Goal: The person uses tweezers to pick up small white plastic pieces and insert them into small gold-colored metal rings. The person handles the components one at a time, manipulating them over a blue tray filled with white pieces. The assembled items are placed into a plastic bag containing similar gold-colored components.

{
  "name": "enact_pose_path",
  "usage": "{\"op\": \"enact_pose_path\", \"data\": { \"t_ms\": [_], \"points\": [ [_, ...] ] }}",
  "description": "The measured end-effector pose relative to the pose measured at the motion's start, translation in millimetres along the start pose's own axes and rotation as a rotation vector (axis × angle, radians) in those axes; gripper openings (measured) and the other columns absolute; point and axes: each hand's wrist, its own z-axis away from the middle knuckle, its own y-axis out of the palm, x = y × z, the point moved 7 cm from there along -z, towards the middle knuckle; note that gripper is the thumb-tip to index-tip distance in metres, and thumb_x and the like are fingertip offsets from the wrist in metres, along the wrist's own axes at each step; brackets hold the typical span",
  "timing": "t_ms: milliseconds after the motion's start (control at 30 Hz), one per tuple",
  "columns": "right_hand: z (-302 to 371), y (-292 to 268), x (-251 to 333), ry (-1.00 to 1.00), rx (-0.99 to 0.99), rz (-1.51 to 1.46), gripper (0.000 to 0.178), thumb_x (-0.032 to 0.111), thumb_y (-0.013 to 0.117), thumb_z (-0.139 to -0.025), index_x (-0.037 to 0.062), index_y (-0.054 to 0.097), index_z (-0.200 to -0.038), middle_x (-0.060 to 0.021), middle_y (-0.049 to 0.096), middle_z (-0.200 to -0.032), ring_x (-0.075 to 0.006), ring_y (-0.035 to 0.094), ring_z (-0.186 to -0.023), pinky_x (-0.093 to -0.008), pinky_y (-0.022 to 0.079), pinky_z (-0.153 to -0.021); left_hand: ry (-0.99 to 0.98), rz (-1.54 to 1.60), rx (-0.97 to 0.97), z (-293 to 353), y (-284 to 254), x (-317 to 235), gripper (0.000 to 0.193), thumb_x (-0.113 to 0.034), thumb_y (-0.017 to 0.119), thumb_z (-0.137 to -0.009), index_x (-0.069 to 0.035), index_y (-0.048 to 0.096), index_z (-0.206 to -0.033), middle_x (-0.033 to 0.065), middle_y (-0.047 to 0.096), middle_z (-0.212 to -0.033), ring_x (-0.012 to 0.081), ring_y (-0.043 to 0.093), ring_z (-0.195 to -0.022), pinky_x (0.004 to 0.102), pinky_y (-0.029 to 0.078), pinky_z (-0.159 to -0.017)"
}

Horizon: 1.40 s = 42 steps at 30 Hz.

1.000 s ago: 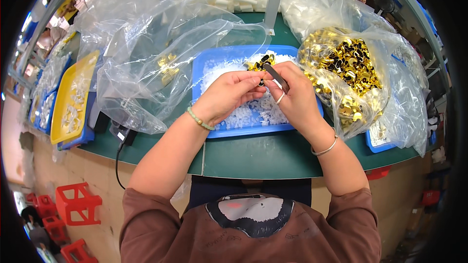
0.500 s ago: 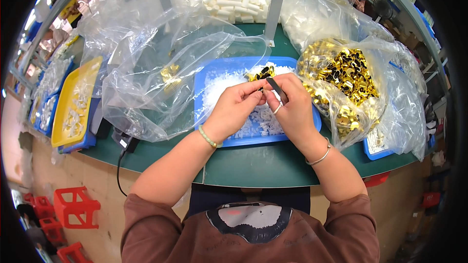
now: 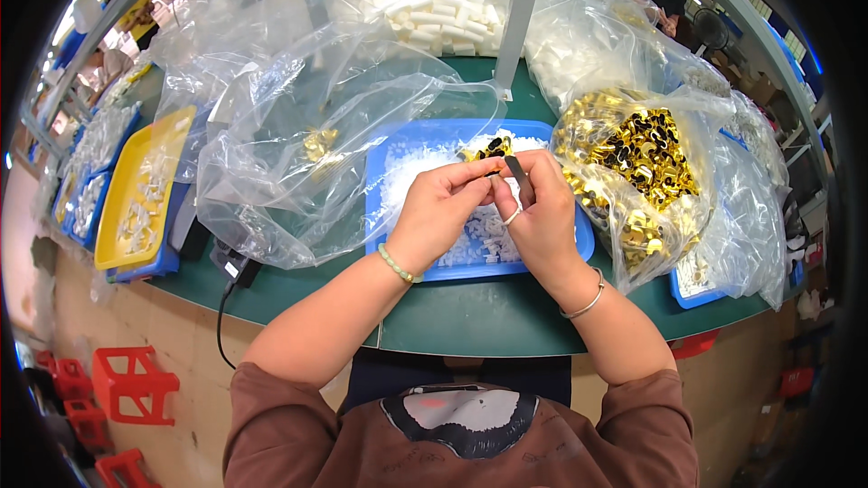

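Over the blue tray (image 3: pixel 579 244), both my hands meet with their fingertips together. My left hand (image 3: pixel 440 208) is closed in a pinch; what sits between its fingertips is too small and hidden to make out. A dark, flat, narrow tool (image 3: pixel 517 172) is gripped by my right hand (image 3: pixel 542 217), its upper end sticking out above the fingers. Small white plastic pieces (image 3: pixel 479 239) fill the tray. Just beyond my fingertips lies a little heap of shiny gold and black pieces (image 3: pixel 495 146).
To the right stands an open clear bag of gold pieces (image 3: pixel 655 163). Another clear bag (image 3: pixel 271 172) spreads at the left, beside a yellow tray (image 3: pixel 110 253). White cylinders (image 3: pixel 443 18) are piled behind a metal post (image 3: pixel 520 27). Red stools (image 3: pixel 136 384) are on the floor.
My hands stay together over the tray, with small shifts of the fingers. The dark tool stands a little more upright in my right hand. The whole view has shifted slightly.
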Motion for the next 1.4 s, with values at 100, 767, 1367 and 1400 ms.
{"op": "enact_pose_path", "data": {
  "t_ms": [100,767,1367,1400],
  "points": [
    [1.2,2.1,-1.5,0.031,-0.007,-0.033,0.02,-0.001,0.068,-0.081,0.0031,0.058,-0.097,-0.0117,0.058,-0.093,-0.0226,0.056,-0.069,-0.0315,0.044,-0.054,-0.04,-0.029,0.004,0.6,-2.5,-0.6,0.029,-0.004,0.055,-0.095,0.007,0.061,-0.121,0.013,0.067,-0.111,0.0167,0.065,-0.098,0.0295,0.054,-0.091],
    [-1.4,0.2,-9.3,0.091,0.138,-0.178,0.025,-0.001,0.069,-0.079,0.0031,0.062,-0.103,-0.0057,0.059,-0.093,-0.0108,0.041,-0.056,-0.0257,0.038,-0.053,-0.123,0.025,0.028,-0.3,-3.7,4.4,0.029,-0.01,0.057,-0.097,0.003,0.062,-0.122,0.0104,0.066,-0.113,0.0149,0.065,-0.098,0.0288,0.054,-0.09],
    [-5.5,-7.2,6.9,-0.111,0.13,-0.144,0.032,-0.006,0.071,-0.073,0.0043,0.065,-0.103,-0.0099,0.061,-0.097,-0.0247,0.062,-0.082,-0.0305,0.05,-0.066,-0.097,-0.016,0.063,2.4,-3.2,0.3,0.028,-0.008,0.053,-0.097,0.003,0.064,-0.121,0.0085,0.067,-0.108,0.0124,0.065,-0.092,0.0258,0.054,-0.086],
    [-5.2,-7.0,9.8,-0.133,0.141,-0.15,0.035,-0.007,0.071,-0.072,0.0043,0.065,-0.103,-0.0101,0.061,-0.098,-0.0257,0.062,-0.084,-0.0311,0.051,-0.067,-0.104,-0.02,0.057,2.3,-3.9,0.9,0.028,-0.008,0.053,-0.097,0.003,0.064,-0.12,0.0085,0.067,-0.107,0.0122,0.065,-0.092,0.0255,0.053,-0.085]
  ]
}}
